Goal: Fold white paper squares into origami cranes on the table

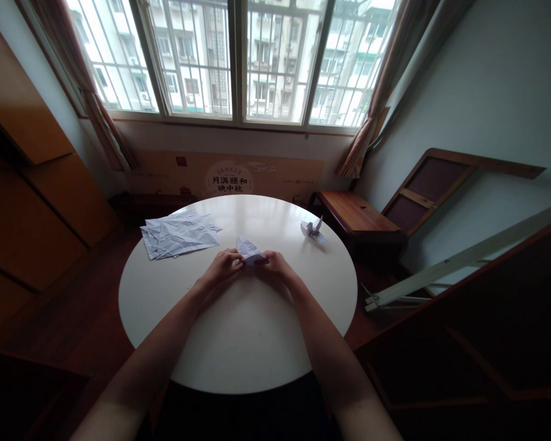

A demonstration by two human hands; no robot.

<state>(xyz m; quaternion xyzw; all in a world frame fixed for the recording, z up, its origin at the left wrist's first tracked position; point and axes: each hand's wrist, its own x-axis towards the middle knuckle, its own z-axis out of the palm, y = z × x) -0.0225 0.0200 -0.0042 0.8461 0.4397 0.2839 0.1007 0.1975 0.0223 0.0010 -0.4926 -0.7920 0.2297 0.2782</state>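
Observation:
A folded piece of printed paper [249, 250] lies near the middle of a round white table [239, 331]. My left hand [223, 266] pinches its left side with curled fingers. My right hand [274, 263] grips its right side, fingers closed on the fold. Both forearms reach in from the near edge. The paper's pointed tip sticks up away from me between the two hands.
A stack of printed paper sheets [179, 234] lies at the table's far left. A finished paper crane [311, 228] stands at the far right. Beyond the table are a wooden bench [356, 213], a leaning wooden frame [436, 184], a barred window and cabinets on the left.

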